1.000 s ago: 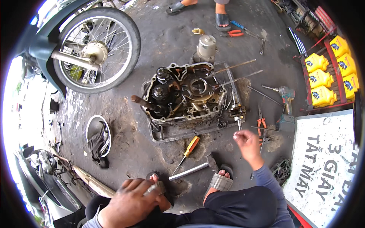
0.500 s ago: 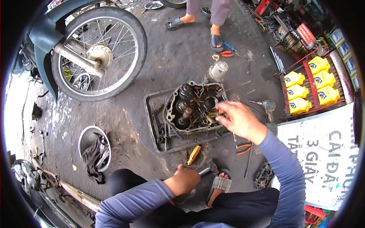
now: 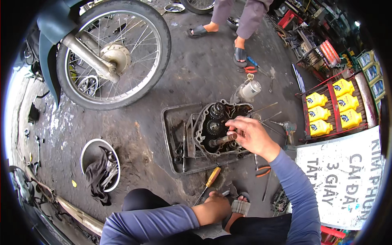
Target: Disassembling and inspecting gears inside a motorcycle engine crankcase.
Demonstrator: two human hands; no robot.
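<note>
An open engine case (image 3: 199, 136) lies in a shallow metal tray (image 3: 173, 124) on the floor before me, its gears (image 3: 214, 126) showing inside. A metal shaft (image 3: 222, 140) slants up out of the case toward the right. My right hand (image 3: 254, 138) has its thumb and fingers closed at the upper end of that shaft. Low in the middle, my left hand (image 3: 216, 207) grips a hammer (image 3: 232, 190) by its handle, most of which the fist hides. A screwdriver with a yellow handle (image 3: 213, 176) lies just beyond this fist.
A motorcycle wheel (image 3: 116, 57) stands at far left. A round basin (image 3: 118, 171) holds a dark rag and metal parts. A silver motor (image 3: 250, 90), pliers (image 3: 263, 171) and a power driver (image 3: 289, 130) lie around the tray. Another person's sandalled foot (image 3: 240, 53) is beyond; yellow bottles (image 3: 343, 87) stand right.
My right hand has come from the case's right side to the shaft, which now leans toward it. My left hand still holds the hammer. The whole view has shifted a little.
</note>
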